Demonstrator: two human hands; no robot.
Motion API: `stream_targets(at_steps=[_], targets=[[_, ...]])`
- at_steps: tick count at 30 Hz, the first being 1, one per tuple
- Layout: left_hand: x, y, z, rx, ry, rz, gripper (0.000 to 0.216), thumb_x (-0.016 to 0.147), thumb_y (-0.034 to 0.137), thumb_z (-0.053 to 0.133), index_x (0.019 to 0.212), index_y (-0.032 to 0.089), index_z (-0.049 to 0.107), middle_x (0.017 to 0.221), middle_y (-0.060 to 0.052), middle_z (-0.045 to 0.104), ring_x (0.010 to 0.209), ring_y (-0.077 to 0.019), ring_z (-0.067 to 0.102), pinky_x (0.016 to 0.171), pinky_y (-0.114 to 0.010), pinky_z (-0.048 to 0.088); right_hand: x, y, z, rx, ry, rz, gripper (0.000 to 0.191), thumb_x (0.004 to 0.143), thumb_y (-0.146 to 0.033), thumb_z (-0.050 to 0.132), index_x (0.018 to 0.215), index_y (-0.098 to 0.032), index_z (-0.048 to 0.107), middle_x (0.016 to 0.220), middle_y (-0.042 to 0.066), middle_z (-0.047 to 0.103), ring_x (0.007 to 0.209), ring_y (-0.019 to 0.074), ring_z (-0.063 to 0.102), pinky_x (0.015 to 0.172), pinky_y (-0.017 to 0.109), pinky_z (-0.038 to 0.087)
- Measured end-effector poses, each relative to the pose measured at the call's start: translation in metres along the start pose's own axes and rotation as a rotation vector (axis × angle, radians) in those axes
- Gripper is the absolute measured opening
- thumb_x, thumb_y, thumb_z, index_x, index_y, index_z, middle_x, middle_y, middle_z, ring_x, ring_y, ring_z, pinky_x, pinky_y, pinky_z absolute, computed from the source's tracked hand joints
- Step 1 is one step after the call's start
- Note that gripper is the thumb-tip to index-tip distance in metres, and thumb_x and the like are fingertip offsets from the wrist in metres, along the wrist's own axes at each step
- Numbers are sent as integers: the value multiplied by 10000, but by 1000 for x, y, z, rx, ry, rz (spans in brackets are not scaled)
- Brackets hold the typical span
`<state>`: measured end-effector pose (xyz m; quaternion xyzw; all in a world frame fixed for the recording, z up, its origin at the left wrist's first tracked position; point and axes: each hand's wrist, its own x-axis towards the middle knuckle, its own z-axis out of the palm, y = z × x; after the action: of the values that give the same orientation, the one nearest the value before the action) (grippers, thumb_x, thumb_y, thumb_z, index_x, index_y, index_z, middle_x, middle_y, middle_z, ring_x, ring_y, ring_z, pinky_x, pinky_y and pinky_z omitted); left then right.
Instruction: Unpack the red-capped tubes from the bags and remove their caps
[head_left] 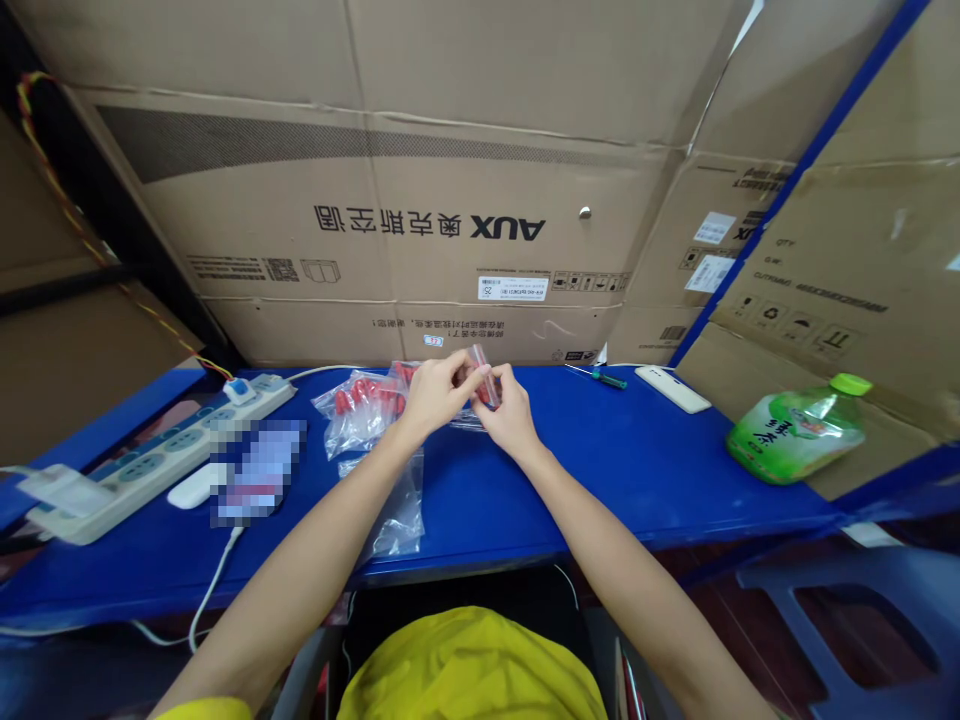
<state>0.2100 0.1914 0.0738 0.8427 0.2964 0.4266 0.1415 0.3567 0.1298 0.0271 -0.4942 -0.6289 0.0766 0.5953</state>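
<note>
Both my hands meet over the far middle of the blue table, pinching a small clear plastic bag (487, 377) with a reddish edge. My left hand (441, 388) is closed on the bag's left side, thumb and fingertips together. On its other side my right hand (510, 412) grips it lower down, fingers curled. Something red shows near the bag's lower end, partly hidden by my fingers. Just left of my left hand lie clear bags with red pieces (364, 405) inside. Nearer to me is a flat clear plastic bag (397, 510), partly under my left forearm.
Left on the blue table (600, 480) are a power strip (184, 440), a blurred-out phone (262, 470) and a white device (196, 486). To the right lie a screwdriver (609, 380), a white power bank (673, 388) and a green bottle (795, 430). Cardboard (420, 180) walls the back.
</note>
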Motion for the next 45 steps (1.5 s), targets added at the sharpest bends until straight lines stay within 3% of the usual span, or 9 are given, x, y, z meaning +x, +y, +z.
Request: stream_targets(at_steps=[5, 11, 14, 20, 24, 35, 41, 45], targets=[[0, -2, 2, 26, 1, -3, 244, 1023, 363, 526, 862, 213, 631, 655, 24, 622, 590, -148, 536, 627, -279, 314, -2, 1, 2, 148, -138, 7, 222, 908, -400, 642, 1001, -254, 503, 942, 22, 637, 897, 204, 667, 840, 343, 576], [2, -11, 6, -82, -105, -85, 314, 1013, 458, 555, 840, 210, 639, 672, 17, 661, 597, -151, 563, 619, -275, 345, -1, 7, 2, 248, -165, 88, 232, 934, -447, 622, 992, -259, 499, 962, 22, 634, 894, 194, 682, 828, 347, 596], [4, -14, 10, -136, -111, -102, 284, 990, 425, 572, 827, 203, 638, 671, 13, 658, 604, -149, 561, 620, -272, 357, -1, 9, 2, 272, -181, 112, 292, 903, -480, 665, 983, -262, 487, 976, 19, 636, 925, 192, 674, 838, 336, 590], [5, -22, 21, -443, -175, -131, 243, 957, 379, 547, 819, 193, 618, 694, 2, 643, 656, -155, 569, 653, -270, 423, 3, 13, -2, 351, -146, 207, 385, 964, -610, 598, 870, -243, 531, 792, -22, 612, 732, 153, 596, 757, 294, 520], [3, -26, 30, -538, -237, -146, 244, 952, 391, 562, 839, 184, 626, 721, -3, 634, 680, -158, 556, 652, -267, 430, 6, 18, -3, 299, -89, 254, 459, 923, -657, 654, 773, -240, 534, 702, -32, 593, 664, 149, 558, 682, 277, 482], [0, -22, 31, -372, -204, -123, 293, 1030, 373, 491, 813, 201, 587, 737, 5, 654, 737, -172, 609, 743, -281, 453, 8, 19, -9, 356, -149, 259, 460, 909, -672, 658, 783, -237, 578, 669, -35, 594, 617, 149, 554, 634, 282, 475], [-1, -23, 32, -343, -174, -118, 290, 1017, 381, 488, 807, 201, 575, 729, 7, 641, 713, -163, 590, 714, -277, 433, 7, 23, -8, 380, -159, 289, 422, 928, -646, 625, 810, -243, 586, 681, -30, 610, 613, 153, 573, 627, 291, 514], [-2, -22, 34, -386, -146, -151, 193, 924, 309, 534, 764, 200, 542, 676, 27, 576, 646, -137, 514, 640, -255, 382, 7, 24, -5, 367, -137, 321, 380, 912, -603, 631, 793, -248, 567, 666, -34, 604, 599, 158, 594, 595, 292, 538]])
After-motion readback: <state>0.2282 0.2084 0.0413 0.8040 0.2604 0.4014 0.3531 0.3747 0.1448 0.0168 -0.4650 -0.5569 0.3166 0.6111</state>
